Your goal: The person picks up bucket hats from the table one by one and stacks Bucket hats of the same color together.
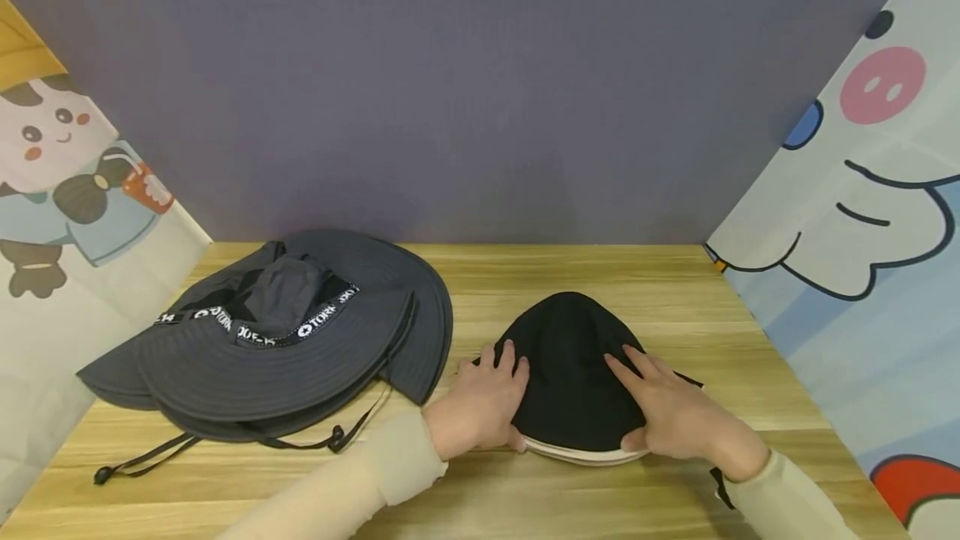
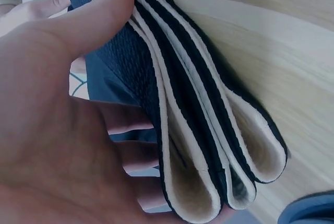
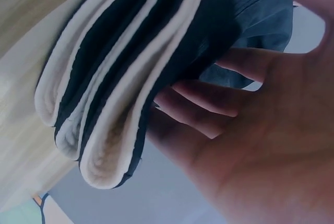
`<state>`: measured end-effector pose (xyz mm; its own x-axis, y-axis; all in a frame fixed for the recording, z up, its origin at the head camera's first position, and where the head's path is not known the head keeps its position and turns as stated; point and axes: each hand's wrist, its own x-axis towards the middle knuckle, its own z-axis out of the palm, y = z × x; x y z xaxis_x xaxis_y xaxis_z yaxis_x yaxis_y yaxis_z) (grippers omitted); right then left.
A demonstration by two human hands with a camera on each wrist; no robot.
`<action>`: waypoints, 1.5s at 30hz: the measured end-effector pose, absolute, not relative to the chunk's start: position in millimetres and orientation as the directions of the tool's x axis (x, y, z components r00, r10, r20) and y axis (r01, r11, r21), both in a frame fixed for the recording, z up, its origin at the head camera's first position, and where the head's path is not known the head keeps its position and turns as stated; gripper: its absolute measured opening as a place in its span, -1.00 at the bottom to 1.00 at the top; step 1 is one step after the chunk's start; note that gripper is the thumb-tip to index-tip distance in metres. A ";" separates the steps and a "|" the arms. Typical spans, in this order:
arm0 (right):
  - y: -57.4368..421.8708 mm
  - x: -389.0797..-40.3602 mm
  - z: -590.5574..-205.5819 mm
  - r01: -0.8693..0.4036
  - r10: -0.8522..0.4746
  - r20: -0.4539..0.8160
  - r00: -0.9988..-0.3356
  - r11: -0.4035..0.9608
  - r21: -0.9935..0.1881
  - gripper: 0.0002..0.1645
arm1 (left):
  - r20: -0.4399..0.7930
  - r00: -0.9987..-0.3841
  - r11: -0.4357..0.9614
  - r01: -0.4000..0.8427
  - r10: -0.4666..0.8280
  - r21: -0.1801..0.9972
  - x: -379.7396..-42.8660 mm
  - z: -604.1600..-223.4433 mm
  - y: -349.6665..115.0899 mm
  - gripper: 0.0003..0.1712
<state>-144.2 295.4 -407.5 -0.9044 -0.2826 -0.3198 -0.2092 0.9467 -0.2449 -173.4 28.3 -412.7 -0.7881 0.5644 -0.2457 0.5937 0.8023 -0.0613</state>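
Note:
A black hat (image 1: pixel 573 373) with a cream lining lies folded on the table, its crown pointing away from me. My left hand (image 1: pixel 480 402) rests on its left side with the fingers spread over the cloth and the thumb at the near edge. On the opposite side my right hand (image 1: pixel 671 407) touches the cloth with extended fingers, its thumb also by the near edge. Several folded layers with cream edges (image 2: pixel 193 78) show in the left wrist view; I cannot tell whether they belong to more than one hat. Some fingertips are hidden behind the cloth in both wrist views.
Dark grey wide-brimmed hats (image 1: pixel 300 373) lie overlapped at the left of the wooden table (image 1: pixel 675 273), with cords (image 1: pixel 337 438) trailing toward me. A black strap (image 1: pixel 722 487) shows beside my right wrist. A grey panel (image 1: pixel 480 90) stands behind, with cartoon-printed sheets (image 1: pixel 862 215) at the sides.

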 end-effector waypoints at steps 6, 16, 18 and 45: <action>301.1 -147.9 -409.1 -0.206 -0.277 -0.315 -0.908 0.949 -0.239 0.28 | -0.255 -0.790 0.811 0.584 0.558 -0.036 -178.3 -414.1 38.0 0.23; 299.8 -151.4 -408.4 -0.210 -0.271 -0.292 -0.917 0.952 -0.224 0.26 | -0.263 -0.799 0.824 0.566 0.540 -0.029 -183.9 -413.2 45.9 0.23; 296.3 -150.6 -406.8 -0.214 -0.270 -0.282 -0.921 0.953 -0.215 0.23 | -0.270 -0.802 0.826 0.562 0.534 -0.035 -184.1 -412.6 47.2 0.24; 268.7 -149.0 -408.8 -0.146 -0.197 -0.263 -0.945 0.969 -0.202 0.42 | -0.250 -0.728 0.764 0.560 0.639 0.320 -196.1 -400.1 15.7 -0.02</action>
